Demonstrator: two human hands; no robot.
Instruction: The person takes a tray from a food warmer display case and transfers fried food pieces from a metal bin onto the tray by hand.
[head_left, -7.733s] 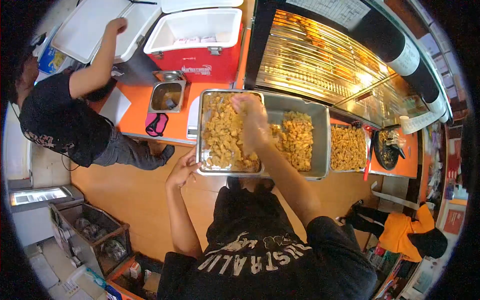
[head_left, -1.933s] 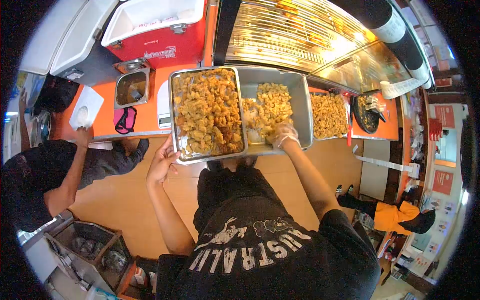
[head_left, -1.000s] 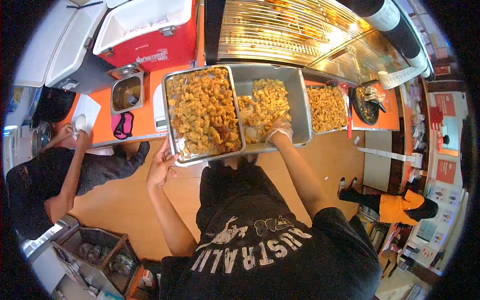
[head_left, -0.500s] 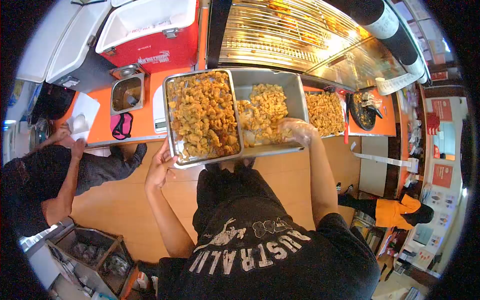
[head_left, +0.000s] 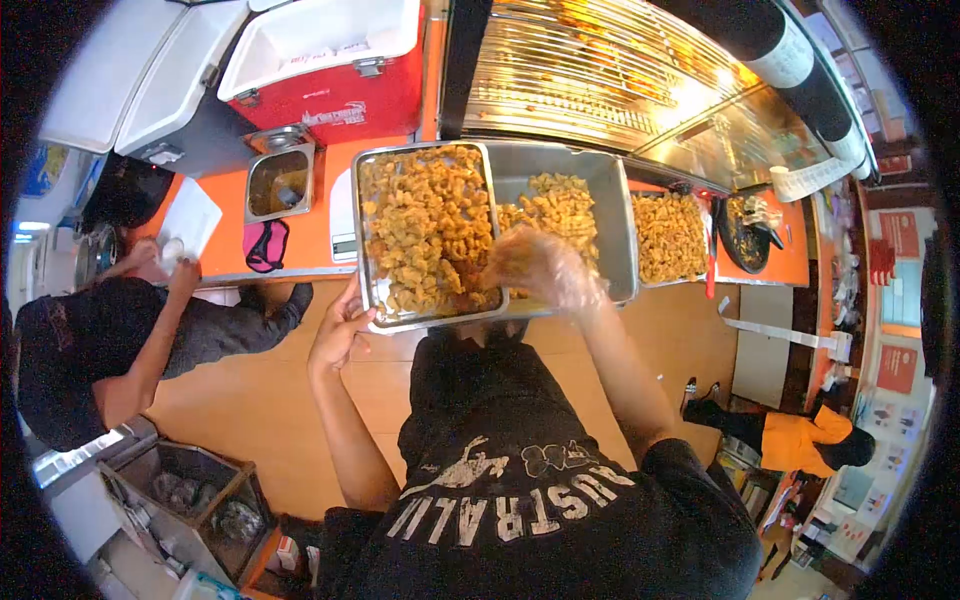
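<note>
orange counter (head_left: 310, 235) runs along in front of me with a red cooler (head_left: 335, 75) at its back. my left hand (head_left: 338, 330) grips the near corner of the steel tray (head_left: 375, 300) heaped with fried pieces (head_left: 425, 230). my gloved right hand (head_left: 535, 270) hovers blurred over the deeper pan (head_left: 622, 240) beside it; whether it holds anything, i cannot tell.

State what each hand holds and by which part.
The left hand grips the tray of fried pieces at its near-left corner rim. The gloved right hand is blurred above the trays; its hold cannot be told.
</note>
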